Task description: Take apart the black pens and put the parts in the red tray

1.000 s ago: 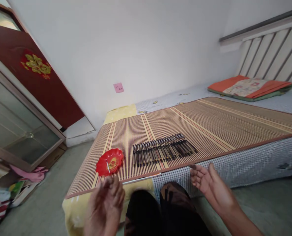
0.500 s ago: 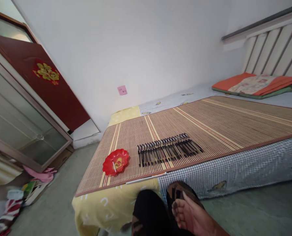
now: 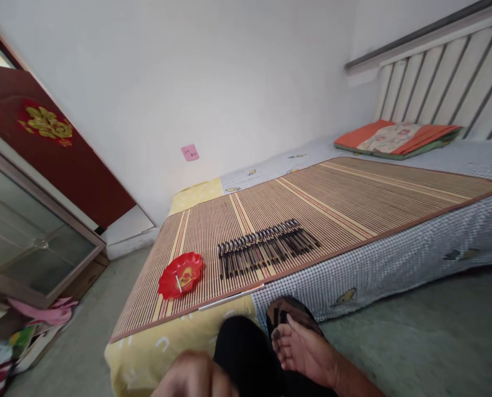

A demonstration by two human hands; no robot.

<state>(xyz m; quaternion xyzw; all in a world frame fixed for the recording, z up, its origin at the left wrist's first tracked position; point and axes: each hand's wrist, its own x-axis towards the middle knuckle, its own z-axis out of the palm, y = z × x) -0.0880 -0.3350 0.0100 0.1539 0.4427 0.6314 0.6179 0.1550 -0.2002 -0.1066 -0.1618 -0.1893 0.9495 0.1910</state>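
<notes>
Black pens [image 3: 266,248] lay side by side in a long row on a striped mat [image 3: 329,193], near its front edge. They were thin and dark, with fatter, shiny ends that pointed toward the wall [image 3: 246,88]. Their skinny ends pointed back toward the person. On the left, the pens lay almost straight, but on the right they slanted more. Some were so close together that it was hard to tell if they touched. Little bits of brown showed in the row.

To the left of the pens sat a red dish [image 3: 166,280] with a wavy rim and a gold picture inside. A small white stick [image 3: 178,283] was in it. One long white strip [image 3: 229,298] lay along the front edge of the mat.

The right hand [image 3: 301,350] was open, with its fingers a little bent, by the right knee [image 3: 285,309]. The left hand [image 3: 196,375] was blurry and curled up at the bottom, so I could not tell if it held anything.
</notes>
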